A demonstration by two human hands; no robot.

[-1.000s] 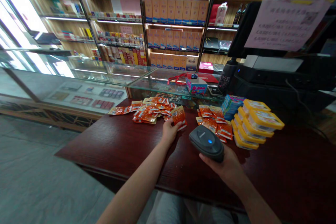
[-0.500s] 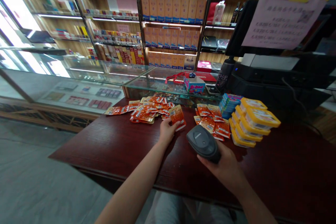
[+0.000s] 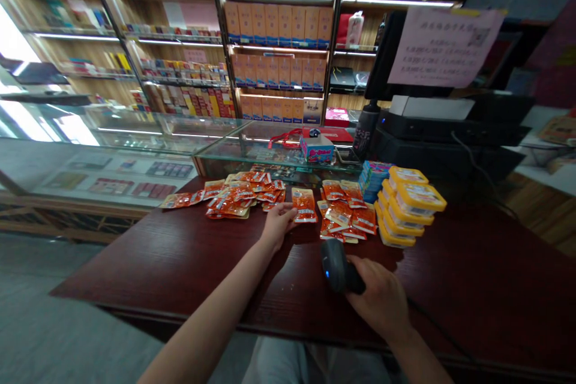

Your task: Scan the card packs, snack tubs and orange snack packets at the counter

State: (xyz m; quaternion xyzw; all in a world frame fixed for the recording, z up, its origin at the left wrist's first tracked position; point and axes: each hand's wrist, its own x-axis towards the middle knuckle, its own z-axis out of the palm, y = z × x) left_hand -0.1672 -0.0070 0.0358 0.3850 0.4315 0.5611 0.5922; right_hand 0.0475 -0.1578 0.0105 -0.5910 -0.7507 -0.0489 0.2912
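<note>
Left hand (image 3: 275, 227) with fingers bent in at the left edge of a flat, rectangular orange-and-cream plastic packet (image 3: 305, 206), well left of a stack of yellow-lidded plastic tubs (image 3: 400, 210) on the dark red-brown wooden desk (image 3: 189, 270); impossible to tell whether pinching the packet or merely touching it. Gripped firmly in the right hand (image 3: 380, 297), to the left of the stack and nearer the camera: a dark, rounded handheld barcode scanner (image 3: 335, 265), with a small blue light (image 3: 327, 273) showing on its left side. Spread just left of the stack, a loose, overlapping group of orange-and-cream packets (image 3: 346, 210). Heaped farthest left of the stack, a larger pile of similar packets (image 3: 243, 195), trailing off at its left end. Set just behind the stack and to its left, a block of small blue-and-pink packs (image 3: 374, 180). Pictured beyond the stack, also to its left, a pink-and-blue cardboard box (image 3: 317, 149) atop a clear glass display case (image 3: 261, 147). Behind the stack, a black screen (image 3: 384, 60) bearing a pink printed paper sheet (image 3: 443, 51).
</note>
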